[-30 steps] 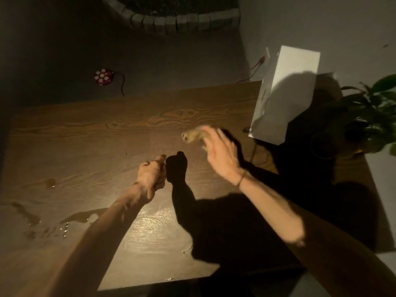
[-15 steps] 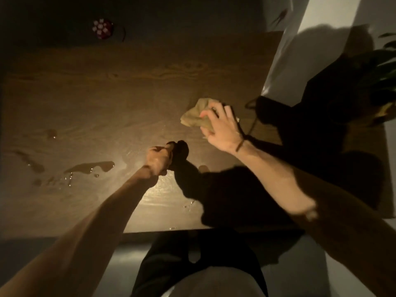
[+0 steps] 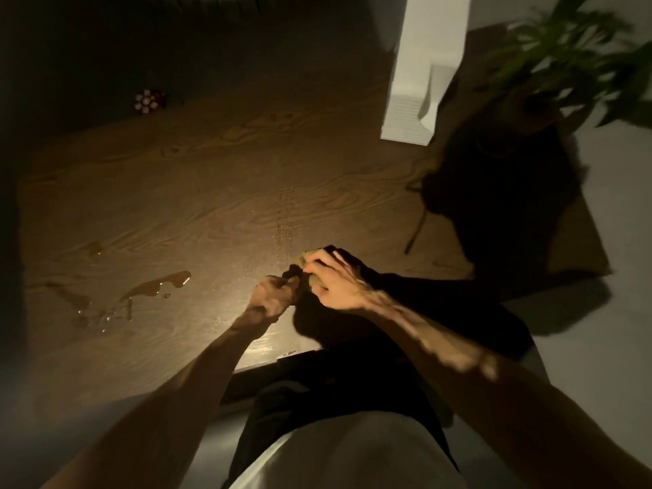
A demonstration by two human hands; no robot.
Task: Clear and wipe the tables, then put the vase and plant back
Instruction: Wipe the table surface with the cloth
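Observation:
A dark wooden table (image 3: 218, 192) fills the view under dim warm light. My right hand (image 3: 333, 282) grips a small yellowish cloth (image 3: 304, 257) just above the table's near edge. My left hand (image 3: 273, 294) is curled beside it, its fingertips at the cloth's dark left end; whether it pinches the cloth is hard to tell. A puddle of liquid (image 3: 155, 285) lies on the wood to the left of my hands. A green potted plant (image 3: 564, 65) stands at the table's far right corner, its pot lost in shadow.
A white paper bag (image 3: 420, 75) stands on the table's far right part. A dark cord (image 3: 418, 224) lies on the wood near my shadow. A red and white patterned object (image 3: 148, 100) sits on the dark floor beyond the table. Pale floor lies to the right.
My right hand has drawn the cloth toward me across the table until it meets my left hand near the front edge. A faint wet streak runs along the path.

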